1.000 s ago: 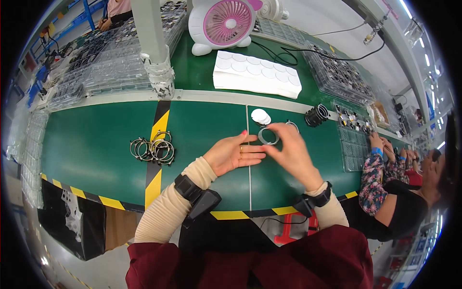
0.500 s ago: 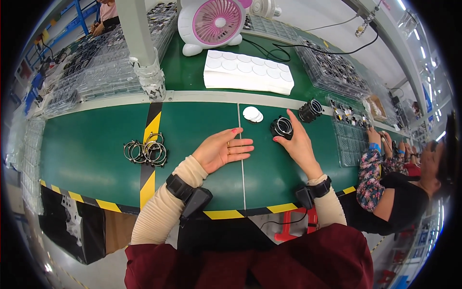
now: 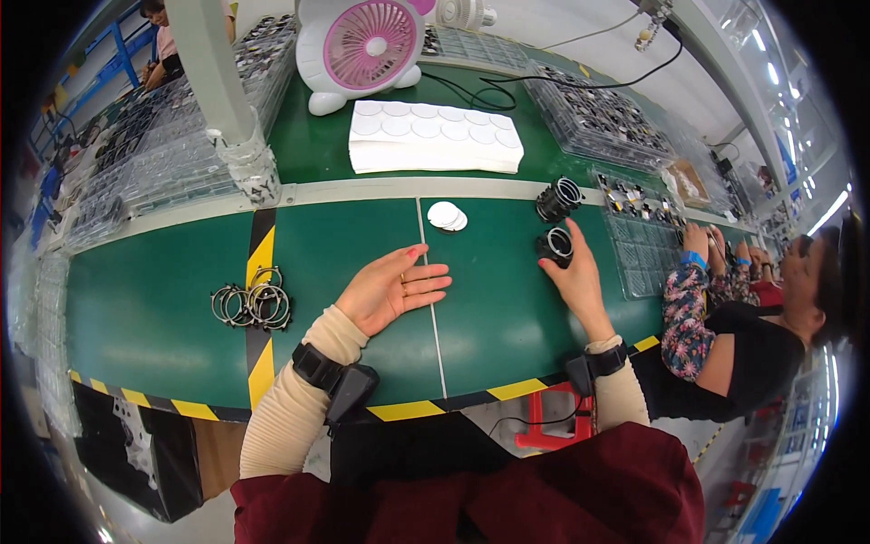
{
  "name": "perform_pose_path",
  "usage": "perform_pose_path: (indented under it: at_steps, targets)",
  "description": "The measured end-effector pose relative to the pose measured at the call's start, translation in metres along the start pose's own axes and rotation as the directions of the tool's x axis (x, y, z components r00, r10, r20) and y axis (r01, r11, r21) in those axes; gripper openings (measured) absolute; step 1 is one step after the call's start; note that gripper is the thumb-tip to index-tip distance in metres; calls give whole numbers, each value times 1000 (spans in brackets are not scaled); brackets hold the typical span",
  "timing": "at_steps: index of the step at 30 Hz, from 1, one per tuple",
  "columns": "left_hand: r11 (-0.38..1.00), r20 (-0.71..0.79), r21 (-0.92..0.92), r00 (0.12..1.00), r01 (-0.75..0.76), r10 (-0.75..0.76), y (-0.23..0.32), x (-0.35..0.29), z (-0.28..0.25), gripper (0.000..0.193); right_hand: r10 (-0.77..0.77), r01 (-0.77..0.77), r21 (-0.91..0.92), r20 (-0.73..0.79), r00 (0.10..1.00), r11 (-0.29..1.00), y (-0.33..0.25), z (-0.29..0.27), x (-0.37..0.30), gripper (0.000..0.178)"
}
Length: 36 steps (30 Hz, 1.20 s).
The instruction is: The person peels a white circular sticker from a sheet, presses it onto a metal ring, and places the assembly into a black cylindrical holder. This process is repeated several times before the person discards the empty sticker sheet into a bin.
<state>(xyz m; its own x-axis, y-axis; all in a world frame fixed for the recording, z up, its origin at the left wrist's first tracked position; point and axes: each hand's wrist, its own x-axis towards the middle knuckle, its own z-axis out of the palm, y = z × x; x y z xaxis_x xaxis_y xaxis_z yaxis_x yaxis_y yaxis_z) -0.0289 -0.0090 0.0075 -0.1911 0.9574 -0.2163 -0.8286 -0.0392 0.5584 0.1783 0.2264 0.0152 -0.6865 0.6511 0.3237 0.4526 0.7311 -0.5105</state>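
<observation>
My right hand (image 3: 580,281) has its thumb and fingers closed around a black ring-shaped part (image 3: 555,247) with a silvery rim, above the green table. Just beyond it, a stack of similar black ring-shaped parts (image 3: 558,199) stands slightly tilted near the back rail. Palm turned up and fingers stretched out, my left hand (image 3: 385,295) holds nothing. A small pile of white round discs (image 3: 446,216) lies on the table beyond and between my hands. To the left of my left hand, several thin metal rings (image 3: 254,304) with small dark parts on them lie loosely heaped.
A stack of white disc sheets (image 3: 435,152) lies behind the back rail, near a pink-and-white fan (image 3: 372,50). Clear plastic trays (image 3: 639,258) stand at the right, beside a co-worker's arms (image 3: 689,308). A post (image 3: 213,77) rises at the back left.
My right hand has moved right with the black ring-shaped part, which is now in front of the stack. My left hand stays open. The whole view has shifted slightly.
</observation>
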Motion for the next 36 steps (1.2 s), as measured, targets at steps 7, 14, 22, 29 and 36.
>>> perform_pose_path:
  at_steps: [7,14,22,29,36]
  targets:
    - [999,-45,50,999,-3,6,0,1,2,39,-76,-5,-292,-267,961,956,-2,-29,14,76]
    - [999,-48,53,999,-13,16,2,-2,3,39,-472,467,-89,-35,881,880,-84,13,94,62]
    - [1000,-32,30,999,-1,2,1,2,1,35,-447,446,-200,45,893,872,-62,75,171,37]
    - [999,-26,40,1000,-1,2,2,1,1,34,-549,514,-230,-124,827,826,-63,72,175,16]
    - [1000,-20,15,1000,-10,10,3,-1,-3,29,-426,418,-126,-35,904,899,-72,72,171,23]
